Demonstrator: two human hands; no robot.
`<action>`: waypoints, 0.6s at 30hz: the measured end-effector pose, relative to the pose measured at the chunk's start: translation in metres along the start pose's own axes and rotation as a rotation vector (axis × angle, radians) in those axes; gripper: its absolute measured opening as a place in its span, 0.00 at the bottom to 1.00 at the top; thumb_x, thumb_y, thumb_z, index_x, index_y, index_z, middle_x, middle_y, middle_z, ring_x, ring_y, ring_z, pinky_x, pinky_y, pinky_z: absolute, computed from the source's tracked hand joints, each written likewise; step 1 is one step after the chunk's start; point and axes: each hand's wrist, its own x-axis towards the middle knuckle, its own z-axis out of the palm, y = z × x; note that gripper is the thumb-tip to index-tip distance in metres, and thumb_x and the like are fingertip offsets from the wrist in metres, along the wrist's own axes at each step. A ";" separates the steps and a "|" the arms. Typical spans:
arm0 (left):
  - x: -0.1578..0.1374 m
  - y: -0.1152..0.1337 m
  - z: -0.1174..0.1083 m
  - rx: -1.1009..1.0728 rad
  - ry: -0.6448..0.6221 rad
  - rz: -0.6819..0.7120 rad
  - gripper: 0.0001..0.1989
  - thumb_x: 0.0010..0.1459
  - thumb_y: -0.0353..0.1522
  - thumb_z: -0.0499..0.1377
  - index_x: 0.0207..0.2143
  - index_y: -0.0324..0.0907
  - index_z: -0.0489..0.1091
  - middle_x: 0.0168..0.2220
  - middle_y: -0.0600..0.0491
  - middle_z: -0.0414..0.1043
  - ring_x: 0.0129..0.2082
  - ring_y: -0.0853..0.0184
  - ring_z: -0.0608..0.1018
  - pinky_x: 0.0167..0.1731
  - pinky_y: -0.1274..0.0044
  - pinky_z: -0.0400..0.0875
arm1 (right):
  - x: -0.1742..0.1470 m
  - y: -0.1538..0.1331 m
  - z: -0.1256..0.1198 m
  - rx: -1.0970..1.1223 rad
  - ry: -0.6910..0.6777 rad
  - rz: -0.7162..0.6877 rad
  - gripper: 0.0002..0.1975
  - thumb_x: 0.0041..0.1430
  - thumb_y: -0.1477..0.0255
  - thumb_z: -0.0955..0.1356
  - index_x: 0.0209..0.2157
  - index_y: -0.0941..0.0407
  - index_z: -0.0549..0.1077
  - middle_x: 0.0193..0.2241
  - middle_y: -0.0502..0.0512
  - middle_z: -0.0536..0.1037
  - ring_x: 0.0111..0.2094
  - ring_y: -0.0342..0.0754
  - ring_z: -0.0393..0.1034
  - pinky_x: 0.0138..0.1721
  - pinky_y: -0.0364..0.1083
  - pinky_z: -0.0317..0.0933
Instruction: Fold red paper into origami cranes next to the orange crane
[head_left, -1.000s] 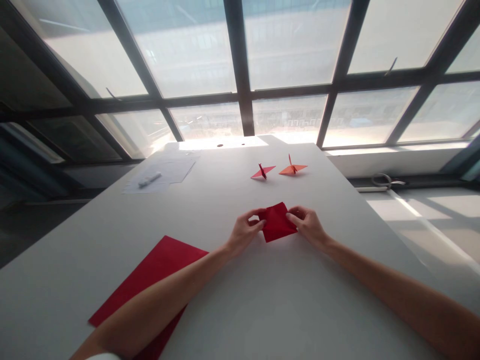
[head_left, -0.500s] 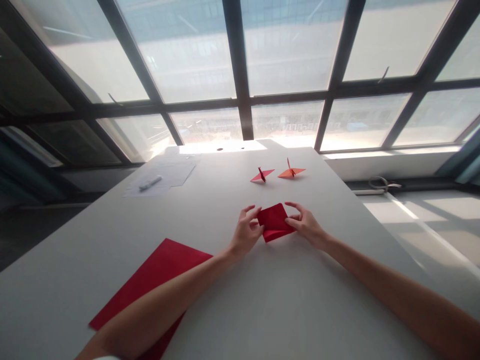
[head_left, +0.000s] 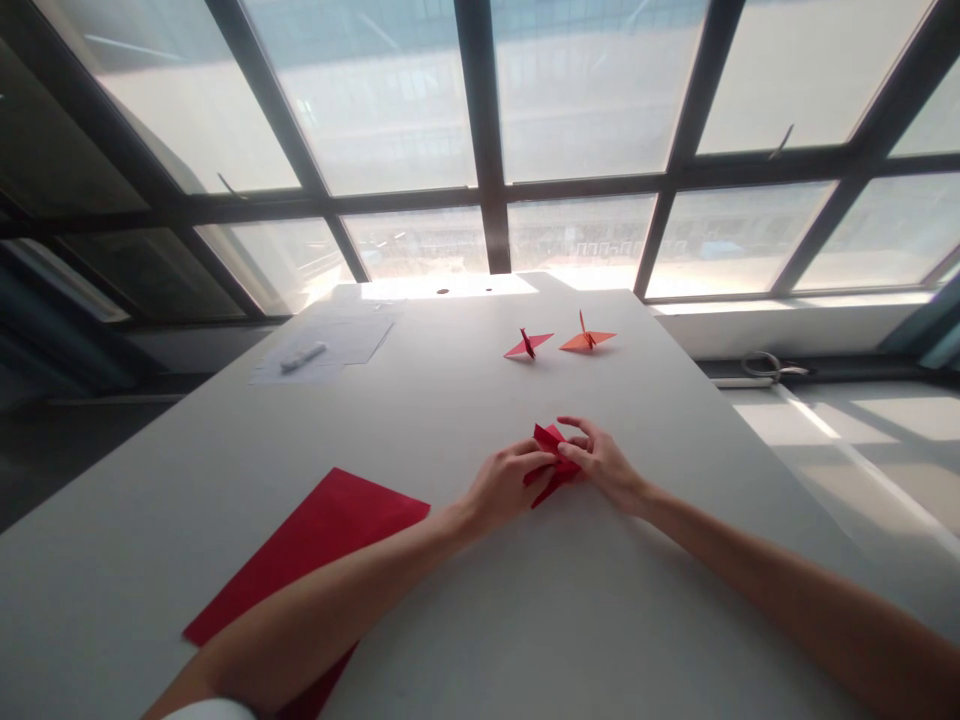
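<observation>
Between my hands is a small piece of folded red paper [head_left: 549, 438], its flaps partly raised and spread. My left hand [head_left: 504, 482] grips its left side, with the fingers reaching over the paper. From the right, my right hand [head_left: 604, 468] pinches it between thumb and fingers, the index finger stretched out above. Fingers cover much of the paper's middle. Under my left forearm lies a stack or large sheet of red paper [head_left: 315, 535]; the arm hides part of it.
Beyond my hands, a red paper crane [head_left: 529, 345] and an orange paper crane [head_left: 588, 338] stand on the white table [head_left: 450, 390]. White sheets [head_left: 352, 338] with a whitish roll-shaped object [head_left: 303, 357] lie at the far left. Windows rise behind the table.
The folded paper was held flatter and broad; now its flaps stand up and it looks narrower. My left hand has moved right over it, and both hands are closer together.
</observation>
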 end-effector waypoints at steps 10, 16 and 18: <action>-0.001 -0.013 0.005 -0.217 0.172 -0.165 0.05 0.53 0.35 0.66 0.30 0.42 0.78 0.35 0.49 0.73 0.32 0.67 0.74 0.34 0.76 0.70 | 0.004 0.001 -0.003 -0.006 -0.023 -0.034 0.32 0.59 0.53 0.67 0.58 0.56 0.61 0.37 0.58 0.80 0.34 0.50 0.76 0.32 0.45 0.69; 0.006 -0.014 0.000 -0.680 0.250 -0.359 0.14 0.47 0.38 0.71 0.26 0.38 0.73 0.42 0.48 0.70 0.38 0.66 0.75 0.36 0.77 0.72 | 0.001 -0.001 -0.006 0.069 -0.056 -0.012 0.35 0.56 0.62 0.71 0.61 0.55 0.57 0.43 0.60 0.80 0.39 0.51 0.77 0.39 0.48 0.70; 0.007 -0.014 -0.002 -0.762 0.278 -0.403 0.14 0.48 0.39 0.70 0.27 0.39 0.71 0.43 0.49 0.71 0.39 0.66 0.75 0.36 0.77 0.72 | 0.001 -0.002 -0.006 0.080 -0.032 -0.008 0.34 0.56 0.66 0.71 0.62 0.55 0.57 0.43 0.60 0.80 0.39 0.52 0.77 0.40 0.49 0.71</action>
